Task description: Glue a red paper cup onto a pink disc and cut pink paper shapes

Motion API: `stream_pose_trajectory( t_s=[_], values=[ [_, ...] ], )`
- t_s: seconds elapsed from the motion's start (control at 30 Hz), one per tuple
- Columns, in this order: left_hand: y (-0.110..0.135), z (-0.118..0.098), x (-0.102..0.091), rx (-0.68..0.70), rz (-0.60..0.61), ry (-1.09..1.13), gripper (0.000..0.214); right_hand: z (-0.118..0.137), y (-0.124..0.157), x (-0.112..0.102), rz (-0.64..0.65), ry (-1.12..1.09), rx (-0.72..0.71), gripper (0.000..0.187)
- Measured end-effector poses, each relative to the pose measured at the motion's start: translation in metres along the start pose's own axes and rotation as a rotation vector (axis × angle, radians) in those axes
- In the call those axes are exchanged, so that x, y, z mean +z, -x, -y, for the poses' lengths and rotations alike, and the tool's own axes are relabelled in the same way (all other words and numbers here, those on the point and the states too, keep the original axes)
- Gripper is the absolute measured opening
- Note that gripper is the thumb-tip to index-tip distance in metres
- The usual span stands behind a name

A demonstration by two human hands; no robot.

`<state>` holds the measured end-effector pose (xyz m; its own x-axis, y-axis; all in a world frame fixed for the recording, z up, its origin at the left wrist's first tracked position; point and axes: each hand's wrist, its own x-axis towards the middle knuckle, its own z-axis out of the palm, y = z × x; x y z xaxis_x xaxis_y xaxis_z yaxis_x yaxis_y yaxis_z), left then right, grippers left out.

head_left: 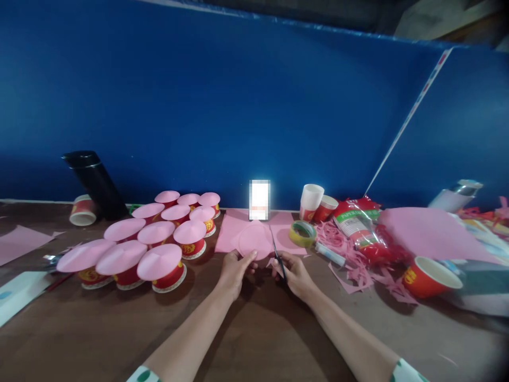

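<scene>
Between thumb and fingers my left hand (237, 269) pinches a rounded piece of pink paper (254, 239) by its near edge. My right hand (292, 270) is closed around dark-handled scissors (279, 259), their blades pointing away from me along the right side of the paper. A small pink scrap shows by the right fingertips. Beneath and behind the held piece lie flat pink sheets (228, 233). To the left stand several upside-down red paper cups (192, 249), each topped with a shallow pink paper cone (161, 261).
A roll of tape (303, 234), a glue stick (331, 254), pink paper strips (338, 239) and a red plastic packet (360, 228) lie right. Beyond are upright cups (312, 199) and a tipped cup (431, 277). A black flask (95, 185) leans at left. A blurred bright rectangle (260, 199) stands ahead.
</scene>
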<state>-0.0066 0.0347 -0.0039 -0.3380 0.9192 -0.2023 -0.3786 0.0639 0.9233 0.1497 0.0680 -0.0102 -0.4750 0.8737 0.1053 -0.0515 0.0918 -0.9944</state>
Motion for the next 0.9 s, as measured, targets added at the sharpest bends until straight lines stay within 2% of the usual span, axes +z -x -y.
stream_pose_trajectory(
  t_s=[0.9],
  values=[
    [0.0007,-0.0015,-0.0008,-0.015,-0.015,0.024,0.029,-0.0019,-0.0003,-0.0007,-0.004,0.051,-0.021,0.039]
  ],
)
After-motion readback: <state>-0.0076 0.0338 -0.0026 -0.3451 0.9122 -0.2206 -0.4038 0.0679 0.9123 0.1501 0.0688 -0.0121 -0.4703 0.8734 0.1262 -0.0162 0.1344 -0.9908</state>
